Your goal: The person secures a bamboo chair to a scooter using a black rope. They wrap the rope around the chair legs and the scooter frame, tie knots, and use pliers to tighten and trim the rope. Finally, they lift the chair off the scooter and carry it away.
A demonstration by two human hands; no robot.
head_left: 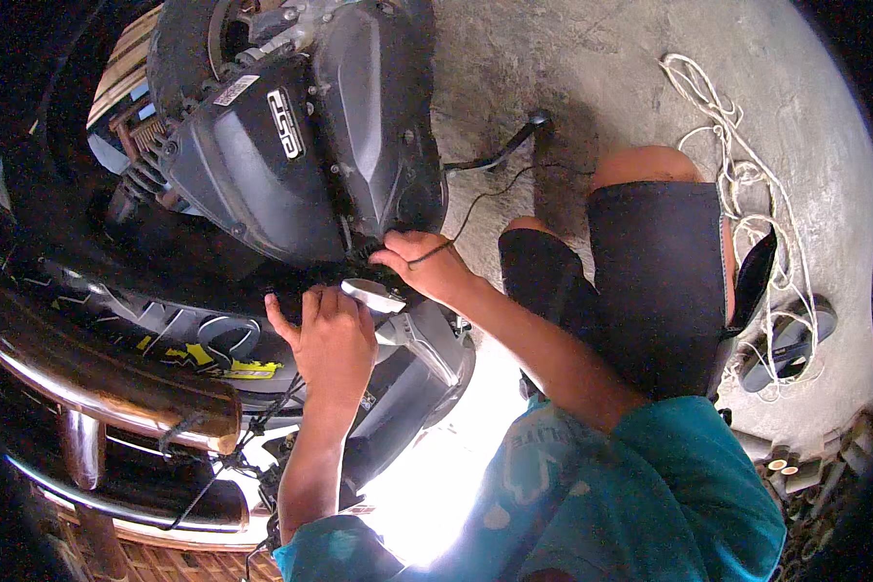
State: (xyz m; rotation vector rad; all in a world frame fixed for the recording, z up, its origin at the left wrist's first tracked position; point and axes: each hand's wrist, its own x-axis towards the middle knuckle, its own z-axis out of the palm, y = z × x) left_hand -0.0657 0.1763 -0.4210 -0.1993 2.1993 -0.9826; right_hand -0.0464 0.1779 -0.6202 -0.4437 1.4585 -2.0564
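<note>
A black motor scooter [245, 165] fills the upper left, its dark plastic engine cover [364, 102] facing me. My right hand [419, 264] is at the lower end of that cover, thumb and fingers pinched together at a dark gap; what they hold is hidden. A thin dark cord [472, 206] crosses my right wrist and runs off toward the floor. My left hand [332, 339] lies lower on the scooter's body, beside a silver footrest-like part [372, 295]. Its fingers curl into the dark gap, the outer one held apart; their tips are partly hidden.
A black stand [500, 147] juts from the scooter onto the concrete floor [514, 58]. Tangled white rope [781, 218] and a dark sandal [791, 344] lie to the right. A brown wooden bench [116, 388] stands close on the left. Bamboo pieces [815, 495] lie lower right.
</note>
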